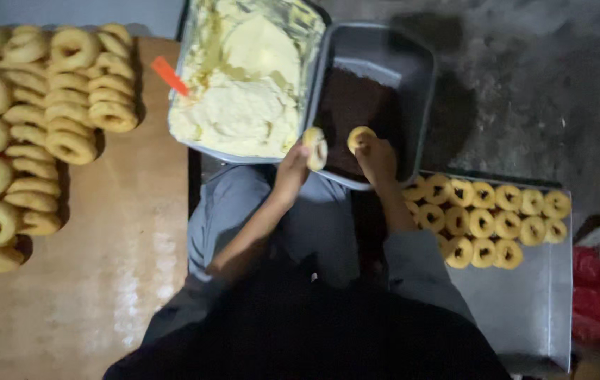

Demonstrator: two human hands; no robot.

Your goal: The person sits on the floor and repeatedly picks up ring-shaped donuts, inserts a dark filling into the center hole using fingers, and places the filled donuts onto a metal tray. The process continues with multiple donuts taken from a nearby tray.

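Both our hands are working apart: our left hand (pixel 291 169) is pinching a ring (pixel 315 146) at the cream tub's (pixel 189 91) near edge, and our right hand (pixel 377 160) is gripping another ring (pixel 360 138) over the dark crumbs (pixel 353 105) in the grey tray (pixel 413 70). We are seeing the right fingers only dimly. Our dark clothing is hiding the near end of the metal sheet (pixel 525 309), where rows of filled rings (pixel 490 218) are lying. Plain rings (pixel 25 134) are piling on the board (pixel 117 267), cut off at left. An orange spatula handle (pixel 169 75) is poking from the cream. A red bag (pixel 599 295) is lying at right, blurred.
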